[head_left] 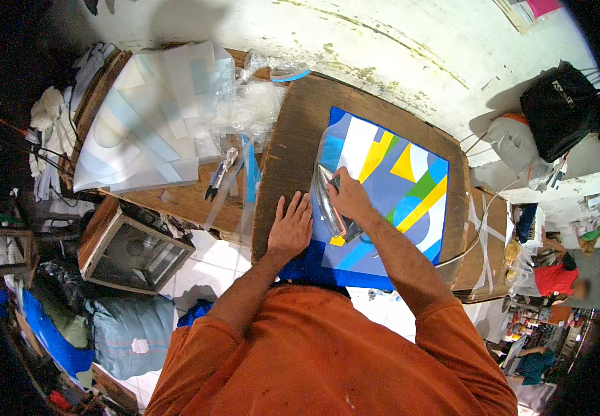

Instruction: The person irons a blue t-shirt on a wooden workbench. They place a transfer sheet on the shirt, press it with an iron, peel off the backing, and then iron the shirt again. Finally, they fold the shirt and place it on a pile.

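Observation:
My right hand (347,194) grips the handle of a metal iron (329,204), which rests on a sheet of blue fabric (327,260) with yellow, white, green and light-blue geometric shapes (423,186). A translucent film appears to lie over the left part of the design. The fabric lies on a worn brown wooden board (284,139). My left hand (291,225) is flat on the board beside the fabric's lower left, fingers apart and holding nothing.
Translucent printed sheets (147,118), crumpled plastic (248,104) and scissors (222,173) lie to the left, above a wooden speaker-like box (137,246) and grey sack (130,333). A cord (487,211) runs rightward. Two other people (549,277) (535,364) are at far right.

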Action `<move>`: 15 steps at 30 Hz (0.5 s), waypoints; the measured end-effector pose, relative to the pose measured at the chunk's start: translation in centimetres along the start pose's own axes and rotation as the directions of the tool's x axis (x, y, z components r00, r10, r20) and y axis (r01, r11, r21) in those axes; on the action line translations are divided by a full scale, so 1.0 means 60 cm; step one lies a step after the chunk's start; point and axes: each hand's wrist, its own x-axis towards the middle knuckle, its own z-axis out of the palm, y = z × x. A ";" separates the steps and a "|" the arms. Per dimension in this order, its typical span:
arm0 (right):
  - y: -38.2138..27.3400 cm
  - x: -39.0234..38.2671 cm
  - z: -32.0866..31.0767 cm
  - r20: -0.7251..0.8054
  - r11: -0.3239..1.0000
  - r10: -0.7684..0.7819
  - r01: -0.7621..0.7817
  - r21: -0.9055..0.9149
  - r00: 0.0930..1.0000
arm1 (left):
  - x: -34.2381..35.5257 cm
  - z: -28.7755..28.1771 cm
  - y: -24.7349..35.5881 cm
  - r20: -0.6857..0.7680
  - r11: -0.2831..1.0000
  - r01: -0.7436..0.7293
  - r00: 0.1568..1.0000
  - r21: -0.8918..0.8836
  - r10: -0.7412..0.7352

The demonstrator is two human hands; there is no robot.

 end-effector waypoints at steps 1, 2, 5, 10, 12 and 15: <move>-0.001 0.000 -0.001 0.000 1.000 0.009 -0.009 0.001 1.000 | 0.000 -0.001 0.000 0.000 1.000 0.001 1.000 -0.004 -0.001; -0.002 0.000 -0.002 0.002 1.000 0.002 -0.002 -0.004 1.000 | 0.000 -0.002 0.001 0.007 1.000 0.006 1.000 0.004 -0.006; -0.002 -0.001 -0.004 0.019 0.999 0.023 -0.023 -0.023 1.000 | 0.000 -0.005 0.000 0.027 1.000 0.002 1.000 0.016 -0.003; -0.001 -0.001 -0.006 0.033 1.000 0.024 -0.023 -0.006 0.999 | 0.000 -0.003 0.000 0.002 1.000 -0.007 1.000 0.030 0.007; -0.003 -0.003 -0.009 0.021 1.000 0.001 -0.001 0.005 1.000 | -0.001 -0.002 0.002 -0.004 1.000 -0.005 1.000 0.015 0.005; -0.008 -0.001 -0.016 0.056 0.998 0.047 -0.049 0.025 0.997 | 0.001 -0.002 0.000 -0.017 1.000 0.004 1.000 -0.009 -0.004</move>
